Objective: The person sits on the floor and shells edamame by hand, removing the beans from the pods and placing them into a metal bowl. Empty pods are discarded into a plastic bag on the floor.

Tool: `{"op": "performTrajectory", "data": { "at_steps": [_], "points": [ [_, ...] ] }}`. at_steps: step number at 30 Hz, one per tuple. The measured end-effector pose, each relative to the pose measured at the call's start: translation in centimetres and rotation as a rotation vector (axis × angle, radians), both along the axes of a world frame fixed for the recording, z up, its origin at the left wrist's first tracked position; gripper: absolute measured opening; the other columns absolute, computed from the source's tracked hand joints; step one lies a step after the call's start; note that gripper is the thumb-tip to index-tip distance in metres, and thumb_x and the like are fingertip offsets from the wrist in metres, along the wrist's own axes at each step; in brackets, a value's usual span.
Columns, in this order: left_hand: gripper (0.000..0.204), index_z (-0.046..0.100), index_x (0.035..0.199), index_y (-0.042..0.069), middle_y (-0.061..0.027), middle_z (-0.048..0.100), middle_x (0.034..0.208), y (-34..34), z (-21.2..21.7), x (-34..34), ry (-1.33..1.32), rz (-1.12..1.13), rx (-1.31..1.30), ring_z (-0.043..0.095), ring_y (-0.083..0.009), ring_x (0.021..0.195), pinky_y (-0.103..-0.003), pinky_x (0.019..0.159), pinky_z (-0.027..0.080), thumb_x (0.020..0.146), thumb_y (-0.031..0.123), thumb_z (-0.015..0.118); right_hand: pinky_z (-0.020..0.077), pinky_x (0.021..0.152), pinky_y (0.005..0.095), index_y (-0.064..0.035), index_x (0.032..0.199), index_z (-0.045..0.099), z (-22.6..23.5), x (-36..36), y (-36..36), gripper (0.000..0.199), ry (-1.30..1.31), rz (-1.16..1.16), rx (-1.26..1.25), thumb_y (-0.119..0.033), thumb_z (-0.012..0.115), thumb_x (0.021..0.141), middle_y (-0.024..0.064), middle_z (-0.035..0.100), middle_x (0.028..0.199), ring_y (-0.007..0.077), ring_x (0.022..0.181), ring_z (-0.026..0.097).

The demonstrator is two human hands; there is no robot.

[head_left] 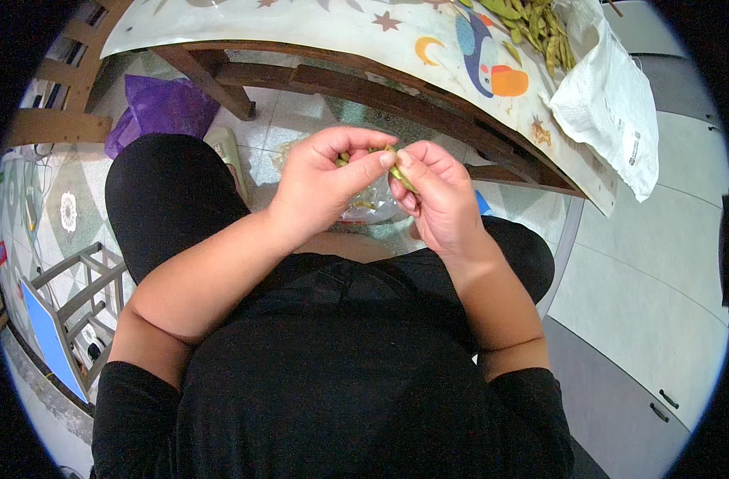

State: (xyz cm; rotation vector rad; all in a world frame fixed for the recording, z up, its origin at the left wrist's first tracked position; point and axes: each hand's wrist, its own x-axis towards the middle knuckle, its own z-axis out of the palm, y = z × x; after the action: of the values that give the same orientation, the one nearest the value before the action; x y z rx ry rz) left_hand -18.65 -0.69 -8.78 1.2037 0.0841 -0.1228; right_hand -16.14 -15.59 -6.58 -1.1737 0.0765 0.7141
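Note:
Just above my lap both hands meet at a green bean pod [404, 180]. My left hand [312, 180] is closed, its thumb and fingertips pinching the pod's upper end. More yellow-green bits show between its curled fingers, partly hidden, so I cannot tell whether they are pods or beans. From the other side my right hand [444, 195] grips the same pod, thumb on top and fingers curled beneath. Under the hands lies a clear plastic bag [370, 209], half covered by them. A heap of similar pods [540, 32] rests on the table's far right.
Ahead stands a wooden table with a patterned white cover [300, 28]. A white woven bag [612, 104] hangs over its right corner. On the floor at left are a purple bag [169, 108] and a tipped stool [85, 311]. Pale cabinets [644, 263] line the right.

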Motion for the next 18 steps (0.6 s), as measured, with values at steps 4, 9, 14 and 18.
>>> {"op": "performTrajectory", "data": {
  "at_steps": [4, 9, 14, 18],
  "points": [
    [0.01, 0.058, 0.081, 0.003, -0.0003, 0.056, 0.07, 0.2, 0.5, 0.1, 0.138, -0.022, -0.09, 0.049, -0.0058, 0.064, -0.019, 0.058, 0.041, 0.077, 0.012, 0.059, 0.0327, 0.047, 0.0148, -0.0066, 0.079, 0.05, -0.2, -0.4, 0.3, 0.01, -0.05, -0.037, -0.061, -0.015, 0.049, 0.083, -0.0016, 0.05, 0.062, 0.0033, 0.053, 0.043],
    [0.011, 0.048, 0.08, 0.007, 0.0019, 0.046, 0.064, -0.1, -0.7, -0.2, 0.469, -0.127, -0.622, 0.039, -0.0069, 0.052, -0.018, 0.047, 0.033, 0.082, 0.017, 0.051, 0.0391, 0.049, 0.0208, -0.0041, 0.074, 0.051, -1.5, -0.8, 1.0, 0.01, -0.322, -0.062, -0.293, -0.012, 0.051, 0.081, 0.0006, 0.051, 0.062, 0.008, 0.056, 0.049],
    [0.011, 0.045, 0.087, 0.009, 0.0005, 0.044, 0.066, -1.2, -0.5, -0.3, 0.551, -0.046, -0.573, 0.039, -0.0073, 0.052, -0.02, 0.044, 0.031, 0.085, 0.02, 0.045, 0.0439, 0.055, 0.0334, -0.0037, 0.07, 0.051, -2.8, -0.7, 1.0, 0.01, -0.802, 0.09, -0.793, -0.012, 0.056, 0.073, 0.0124, 0.055, 0.068, 0.0246, 0.059, 0.056],
    [0.012, 0.044, 0.089, 0.008, -0.0005, 0.045, 0.065, -1.2, -1.6, -0.2, 0.415, -0.104, -0.363, 0.04, -0.008, 0.051, -0.02, 0.046, 0.033, 0.085, 0.019, 0.045, 0.042, 0.05, 0.0273, -0.0033, 0.072, 0.051, -2.7, -0.5, 1.0, 0.012, -0.464, 0.016, -0.573, -0.014, 0.055, 0.077, 0.0065, 0.054, 0.063, 0.0163, 0.055, 0.053]
  ]
}}
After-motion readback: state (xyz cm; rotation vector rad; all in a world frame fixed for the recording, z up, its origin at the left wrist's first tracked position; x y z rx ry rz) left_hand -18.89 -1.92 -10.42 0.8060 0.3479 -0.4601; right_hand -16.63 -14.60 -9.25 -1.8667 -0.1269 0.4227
